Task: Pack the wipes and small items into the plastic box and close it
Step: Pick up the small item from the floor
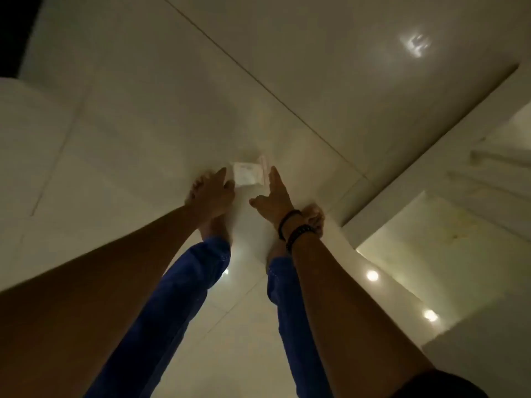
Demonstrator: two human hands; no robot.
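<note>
A small white, partly see-through plastic box (247, 174) lies on the glossy tiled floor, just ahead of my bare feet. Both arms stretch down toward it. My left hand (214, 188) is at the box's left edge with its fingers apart, the fingertips touching or nearly touching it. My right hand (273, 193), with dark bead bracelets on the wrist, is at the right edge with its forefinger and thumb spread. Neither hand has closed on the box. In the dim light I can make out no wipes or small items.
My legs in blue jeans (201, 271) stand below the hands. A raised pale ledge (431, 145) runs diagonally at the right, with a lit recess below it. A rounded white fixture (26, 133) stands at the left. Ceiling lights reflect off the floor.
</note>
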